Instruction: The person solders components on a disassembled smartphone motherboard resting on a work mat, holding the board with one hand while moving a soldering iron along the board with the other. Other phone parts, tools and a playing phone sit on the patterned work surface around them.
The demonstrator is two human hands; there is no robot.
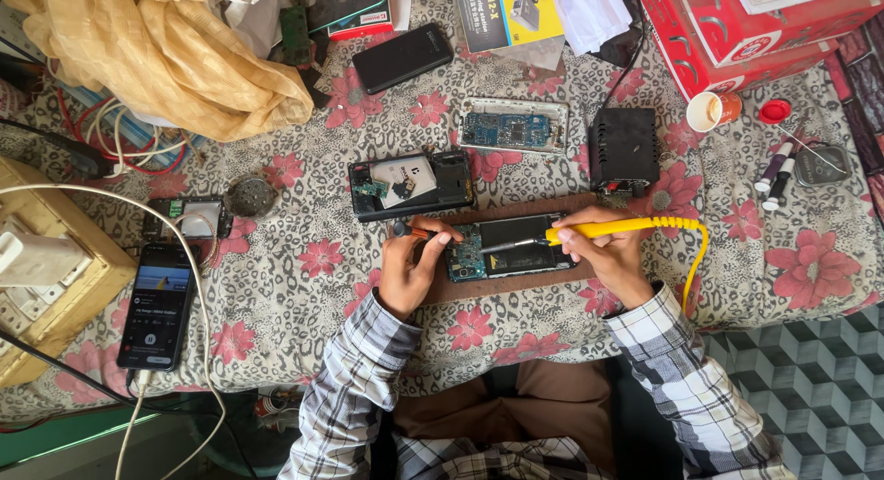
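On flowered cloth point(276, 287) at frame centre, our left hand point(410, 268) pinches a small screwdriver point(410, 230) beside the opened phone point(506, 247); our right hand point(608, 254) grips the yellow soldering iron point(617, 228), tip on the phone.

My head view is evenly lit by soft daylight, bright enough to read the floral tablecloth point(304, 176) from edge to edge. I see only faint shadows, short and tucked under my left hand point(412, 264) and right hand point(603, 254). The lit phone screen point(158, 300) glows but does not wash out (a mild sheen sits on the dark glass of the opened phone point(502, 247)). Focus is sharp at centre; I notice wide-angle stretching toward the corners, and the space below the table falls dim.
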